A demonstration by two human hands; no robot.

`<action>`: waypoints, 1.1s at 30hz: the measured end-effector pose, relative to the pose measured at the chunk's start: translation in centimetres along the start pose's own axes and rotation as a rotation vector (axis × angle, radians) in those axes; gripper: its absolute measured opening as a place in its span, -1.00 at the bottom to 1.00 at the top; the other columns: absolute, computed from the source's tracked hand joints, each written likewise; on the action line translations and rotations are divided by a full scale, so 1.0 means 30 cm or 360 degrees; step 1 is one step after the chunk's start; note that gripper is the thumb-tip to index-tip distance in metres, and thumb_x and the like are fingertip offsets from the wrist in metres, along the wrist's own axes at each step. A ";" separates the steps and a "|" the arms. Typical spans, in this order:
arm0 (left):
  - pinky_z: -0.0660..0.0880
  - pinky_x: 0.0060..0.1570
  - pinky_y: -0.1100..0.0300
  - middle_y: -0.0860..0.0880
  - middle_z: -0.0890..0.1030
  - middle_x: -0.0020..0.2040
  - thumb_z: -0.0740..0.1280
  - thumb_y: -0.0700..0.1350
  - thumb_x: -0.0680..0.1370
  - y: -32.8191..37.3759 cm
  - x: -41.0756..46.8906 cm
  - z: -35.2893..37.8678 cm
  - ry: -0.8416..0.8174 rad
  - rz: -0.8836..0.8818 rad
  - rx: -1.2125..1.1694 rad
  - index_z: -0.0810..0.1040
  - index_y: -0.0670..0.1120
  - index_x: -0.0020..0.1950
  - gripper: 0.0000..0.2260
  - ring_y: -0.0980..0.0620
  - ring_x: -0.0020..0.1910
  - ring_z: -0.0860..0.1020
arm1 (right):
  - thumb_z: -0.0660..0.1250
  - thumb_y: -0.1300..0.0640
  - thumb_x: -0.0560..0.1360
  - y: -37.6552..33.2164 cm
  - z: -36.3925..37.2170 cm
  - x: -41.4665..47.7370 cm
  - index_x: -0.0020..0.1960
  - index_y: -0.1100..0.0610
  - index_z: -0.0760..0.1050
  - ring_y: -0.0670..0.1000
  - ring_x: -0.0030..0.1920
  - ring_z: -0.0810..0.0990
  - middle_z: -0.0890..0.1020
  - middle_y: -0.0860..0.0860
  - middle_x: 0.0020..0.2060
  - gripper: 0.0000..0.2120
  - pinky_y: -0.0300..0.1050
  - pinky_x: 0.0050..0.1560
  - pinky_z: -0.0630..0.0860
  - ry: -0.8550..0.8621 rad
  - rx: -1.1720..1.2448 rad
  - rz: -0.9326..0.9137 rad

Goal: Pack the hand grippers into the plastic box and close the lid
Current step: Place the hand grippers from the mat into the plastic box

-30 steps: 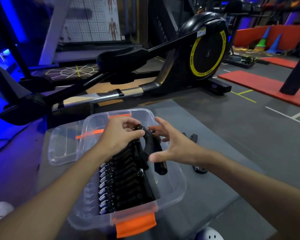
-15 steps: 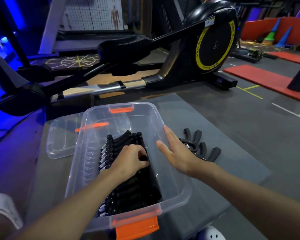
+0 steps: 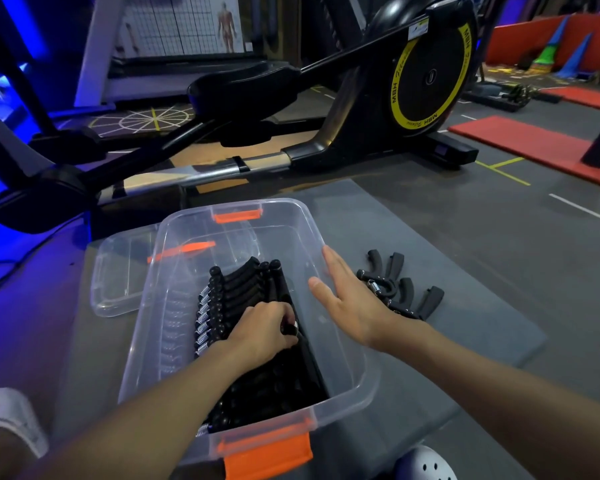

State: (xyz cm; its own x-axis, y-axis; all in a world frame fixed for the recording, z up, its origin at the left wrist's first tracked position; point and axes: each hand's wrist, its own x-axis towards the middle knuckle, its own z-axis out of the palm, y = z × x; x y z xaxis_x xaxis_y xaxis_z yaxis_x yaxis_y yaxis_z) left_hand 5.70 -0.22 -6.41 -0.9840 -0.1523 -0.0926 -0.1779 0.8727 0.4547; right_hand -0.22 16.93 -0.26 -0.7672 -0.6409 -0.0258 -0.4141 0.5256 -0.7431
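A clear plastic box [image 3: 340, 351] with orange latches stands on a grey mat. Inside it lies a row of several black hand grippers [image 3: 236, 289] with steel springs. My left hand [image 3: 260, 327] is down in the box, fingers curled round the top of one gripper in the row. My right hand [image 3: 347, 303] hovers with straight fingers over the box's right rim, holding nothing. Two or three loose hand grippers [image 3: 402, 292] lie on the mat just right of the box, partly hidden by my right hand. The clear lid [image 3: 118, 275] lies flat left of the box.
The grey mat [image 3: 447, 244] lies on a dark gym floor. A black and yellow elliptical trainer [image 3: 426, 77] stands close behind the box. Red mats [image 3: 534, 143] lie at the far right. White clogs show at the bottom left [image 3: 7, 417] and bottom middle [image 3: 426, 462].
My left hand carried a gripper down into the row in the box and still grips it. My right hand let go of it and drew back towards the right rim.
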 end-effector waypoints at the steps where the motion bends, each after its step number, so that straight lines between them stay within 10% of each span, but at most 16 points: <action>1: 0.45 0.08 0.11 0.09 0.60 -0.17 0.49 0.01 0.40 -0.003 -0.004 0.001 -0.0008 -0.0001 -0.0011 0.56 0.05 -0.03 -0.79 0.00 -0.08 0.56 | 0.07 -0.11 0.65 -0.001 0.000 -0.001 0.60 0.05 -0.15 -0.19 0.55 -0.07 -0.07 -0.12 0.58 -0.35 -0.21 0.52 -0.08 -0.0001 0.0015 0.0004; 13: 0.48 0.15 0.07 0.18 0.62 -0.08 0.42 0.11 0.37 -0.024 -0.005 0.000 0.0046 0.0085 -0.0254 0.57 0.09 0.00 -0.75 0.16 -0.04 0.57 | 0.12 -0.04 0.65 0.007 0.003 0.004 0.58 0.04 0.03 -0.14 0.52 0.15 0.14 -0.11 0.55 -0.44 -0.10 0.52 0.12 0.0109 0.0280 -0.0019; 18: 0.40 0.27 0.17 0.15 0.52 0.12 0.43 0.01 0.48 0.069 0.004 -0.075 0.0426 0.0332 -0.0538 0.53 0.03 0.17 -0.71 0.21 0.15 0.48 | 0.16 0.02 0.63 0.082 -0.036 0.035 0.45 0.11 0.32 -0.11 0.17 0.47 0.49 -0.04 0.26 -0.59 -0.29 0.11 0.34 0.0468 0.0408 0.0159; 23: 0.17 0.42 0.13 0.20 0.18 0.50 0.30 0.28 0.48 0.175 0.018 -0.117 0.0288 0.0450 -0.0535 0.30 0.12 0.43 -0.43 0.19 0.47 0.19 | 0.26 -0.12 0.53 0.368 -0.080 0.031 0.22 0.02 0.44 0.09 0.10 0.57 0.59 -0.06 -0.02 -0.67 0.04 0.15 0.47 0.0473 -0.0024 0.0671; 33: 0.24 0.44 -0.10 0.41 0.11 0.47 0.23 0.51 0.34 0.164 0.047 -0.082 0.0140 0.0390 -0.0564 0.31 0.32 0.36 -0.36 0.19 0.49 0.18 | 0.46 -0.18 0.37 0.642 -0.075 0.020 0.30 -0.07 0.35 0.20 0.32 0.36 0.54 0.05 0.19 -0.42 0.10 0.27 0.36 0.0180 -0.0358 0.1135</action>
State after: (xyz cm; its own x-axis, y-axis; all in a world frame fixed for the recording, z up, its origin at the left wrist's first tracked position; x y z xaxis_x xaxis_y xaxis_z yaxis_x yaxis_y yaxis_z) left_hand 3.41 2.71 -2.13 -0.9921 -0.0130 0.1249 0.0832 0.6770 0.7313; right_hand -9.75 27.92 -13.08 -0.9272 -0.0475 -0.3715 0.1210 0.9007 -0.4172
